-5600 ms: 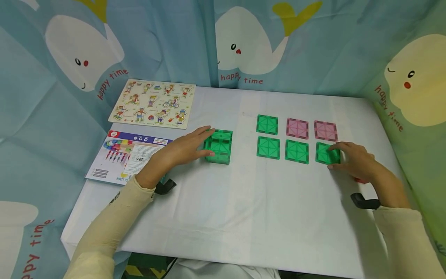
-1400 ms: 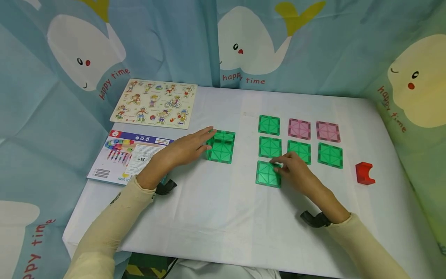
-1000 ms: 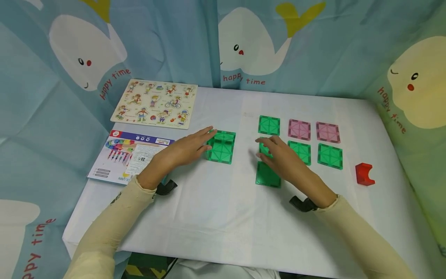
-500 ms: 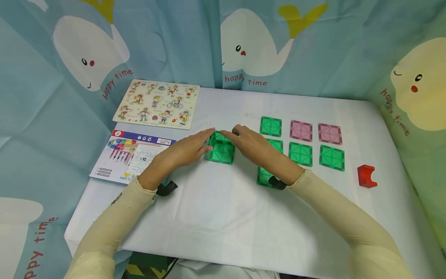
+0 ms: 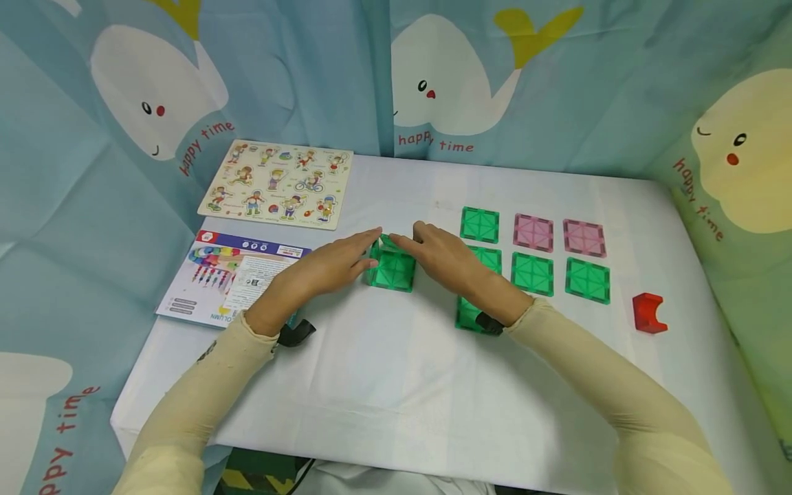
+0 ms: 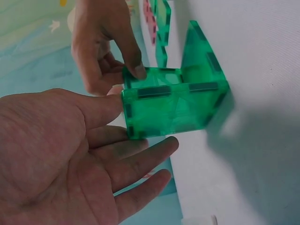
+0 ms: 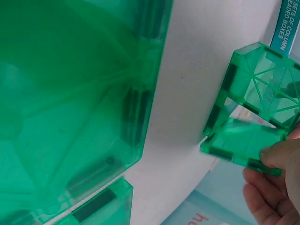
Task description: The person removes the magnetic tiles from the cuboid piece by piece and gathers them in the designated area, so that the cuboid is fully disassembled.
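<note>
A small open box of green magnetic tiles [image 5: 393, 273] stands on the table between both hands. My left hand [image 5: 322, 268] lies along its left side; thumb and fingertips touch the upper edge, and the other fingers stretch out straight in the left wrist view. From the right, my right hand [image 5: 445, 265] pinches one green magnetic tile [image 7: 239, 140] of the box between thumb and curled fingers. That tile sits at a slant to the neighbouring wall, slightly blurred. My right forearm partly hides two flat green tiles beneath it.
Flat green tiles [image 5: 532, 273] and two pink tiles [image 5: 533, 232] lie in rows right of the box. A red notched block [image 5: 648, 313] lies farther right. A picture puzzle board [image 5: 277, 184] and a printed box [image 5: 223, 278] occupy the left side.
My right hand has moved left from the loose tiles to the green box and now pinches one of its tiles, which has begun to lean. The left hand has stayed at the box.
</note>
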Available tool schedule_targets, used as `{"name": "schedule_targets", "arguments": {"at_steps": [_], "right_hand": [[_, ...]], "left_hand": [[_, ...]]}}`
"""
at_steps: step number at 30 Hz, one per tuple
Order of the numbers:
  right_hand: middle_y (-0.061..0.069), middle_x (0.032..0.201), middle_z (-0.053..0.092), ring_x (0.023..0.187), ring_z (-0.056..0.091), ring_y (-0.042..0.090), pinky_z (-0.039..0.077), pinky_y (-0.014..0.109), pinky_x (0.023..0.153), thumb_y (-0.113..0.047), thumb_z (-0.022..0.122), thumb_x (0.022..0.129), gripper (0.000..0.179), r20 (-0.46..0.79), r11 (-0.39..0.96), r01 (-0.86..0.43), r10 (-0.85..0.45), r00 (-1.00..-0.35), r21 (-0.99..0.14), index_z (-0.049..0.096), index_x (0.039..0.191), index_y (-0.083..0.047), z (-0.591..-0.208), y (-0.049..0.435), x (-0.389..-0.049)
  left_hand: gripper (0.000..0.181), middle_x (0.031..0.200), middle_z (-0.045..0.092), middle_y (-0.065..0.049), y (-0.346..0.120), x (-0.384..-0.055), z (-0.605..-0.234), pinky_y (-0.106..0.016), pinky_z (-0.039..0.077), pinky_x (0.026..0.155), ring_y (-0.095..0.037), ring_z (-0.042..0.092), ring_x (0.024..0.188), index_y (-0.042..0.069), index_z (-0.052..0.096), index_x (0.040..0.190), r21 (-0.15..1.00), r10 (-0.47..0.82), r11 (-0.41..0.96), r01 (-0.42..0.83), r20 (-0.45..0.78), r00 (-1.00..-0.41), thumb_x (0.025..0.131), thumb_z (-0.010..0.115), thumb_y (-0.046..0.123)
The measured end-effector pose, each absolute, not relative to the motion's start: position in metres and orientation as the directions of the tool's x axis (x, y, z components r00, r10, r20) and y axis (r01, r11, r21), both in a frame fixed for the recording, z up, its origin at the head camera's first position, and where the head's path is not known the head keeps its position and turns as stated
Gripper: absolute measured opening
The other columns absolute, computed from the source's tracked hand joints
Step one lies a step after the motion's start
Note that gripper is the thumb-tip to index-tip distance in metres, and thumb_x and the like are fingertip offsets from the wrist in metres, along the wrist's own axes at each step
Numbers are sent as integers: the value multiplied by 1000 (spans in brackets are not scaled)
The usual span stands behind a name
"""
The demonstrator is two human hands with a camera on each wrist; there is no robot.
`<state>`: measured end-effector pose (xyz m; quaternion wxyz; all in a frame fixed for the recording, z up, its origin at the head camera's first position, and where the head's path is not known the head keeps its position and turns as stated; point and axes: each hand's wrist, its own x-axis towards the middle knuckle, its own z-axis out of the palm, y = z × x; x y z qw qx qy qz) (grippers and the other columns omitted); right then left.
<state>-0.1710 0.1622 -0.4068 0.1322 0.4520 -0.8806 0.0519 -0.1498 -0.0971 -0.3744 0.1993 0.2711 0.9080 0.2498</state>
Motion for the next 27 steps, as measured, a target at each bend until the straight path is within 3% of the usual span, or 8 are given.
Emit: {"name": "schedule_targets", "arguments": {"at_steps": [6,17,27], "right_hand": [[13,90,53,68,49,23,40,29,58,9,66,99,47,323,614,-789,-747,-581,1,66,142,-10,-401,170,-174],[11,91,51,65,44,18,38,28,55,7,70,98,45,385,655,-698,-588,-711,-288,66,141,-7,-377,225,-171],[21,110,58,94,59,29,39,12,75,11,62,101,40,379,696,-561,-420,-825,-449,68,137,-5,-358,296,-144]], "left_hand": [[68,175,22,-14,-97,-150,-373,-45,21,132,-29,22,162,3,17,169,550,587,739,390,-240,-773,114,47,31],[68,175,21,-14,-97,-149,-375,-44,19,132,-29,20,162,3,17,168,545,581,747,382,-253,-774,114,48,30],[68,175,20,-13,-99,-148,-376,-44,19,132,-28,20,163,6,13,170,556,586,740,378,-259,-768,115,45,31]]}}
